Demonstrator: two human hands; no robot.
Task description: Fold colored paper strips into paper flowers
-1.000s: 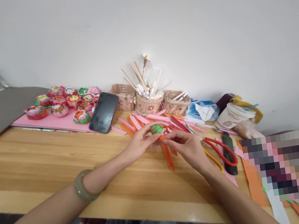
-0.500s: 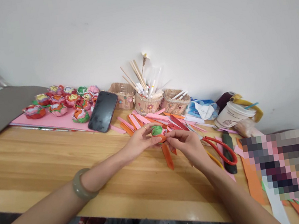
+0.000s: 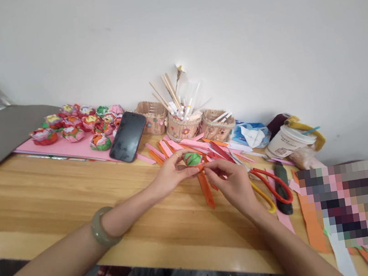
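A small paper flower (image 3: pixel 193 159), green on top with pink and orange below, is held just above the table. My left hand (image 3: pixel 174 171) has its fingers closed round the flower's left side, the thumb pressing its lower edge. With thumb and index finger together, my right hand (image 3: pixel 232 181) pinches orange paper at the flower's lower right edge. An orange paper strip (image 3: pixel 206 192) hangs down below the flower between the hands. Scissors with red and yellow handles (image 3: pixel 274 186) lie beside my right hand. Their blades are partly hidden by that hand and the strips.
Several finished paper flowers (image 3: pixel 73 122) sit on pink paper (image 3: pixel 64 149) at the left. A phone (image 3: pixel 127 137) leans by them. Decorated baskets (image 3: pixel 185 127) hold sticks and pens. Loose paper strips (image 3: pixel 220 151) lie behind my hands. A lidded cup (image 3: pixel 288 141) stands at the right.
My right hand has shifted slightly at the flower's lower edge, its fingers still pinching. More of the green top now shows. The whole view has moved a little.
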